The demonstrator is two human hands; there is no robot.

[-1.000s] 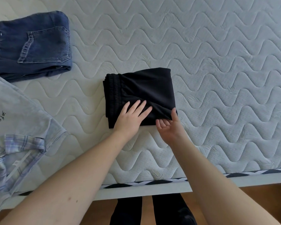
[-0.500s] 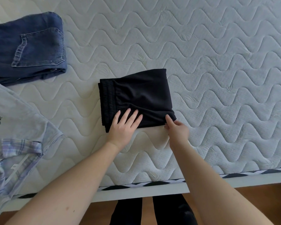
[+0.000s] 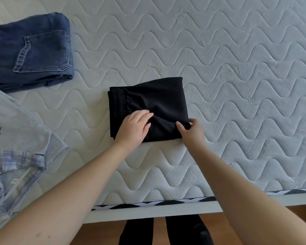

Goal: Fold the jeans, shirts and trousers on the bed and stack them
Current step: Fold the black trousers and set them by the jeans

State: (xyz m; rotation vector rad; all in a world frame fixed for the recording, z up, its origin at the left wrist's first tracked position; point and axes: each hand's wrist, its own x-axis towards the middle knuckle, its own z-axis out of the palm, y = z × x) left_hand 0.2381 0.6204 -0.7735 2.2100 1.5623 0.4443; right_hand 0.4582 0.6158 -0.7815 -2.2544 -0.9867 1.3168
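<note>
We see the folded black trousers (image 3: 148, 105) under our left hand (image 3: 132, 129), fingers curled, bunching the cloth; our right hand (image 3: 193, 133) pinches their near corner. Folded jeans (image 3: 34, 53) lie far left.

Folded trousers (image 3: 148, 103) mid-mattress (image 3: 237, 68), folded jeans (image 3: 34, 52) far left behind, shirts (image 3: 19, 138) left, nearer the edge.

A black-and-white patterned band (image 3: 148, 203) edges the mattress above a wooden floor (image 3: 99, 232).
</note>
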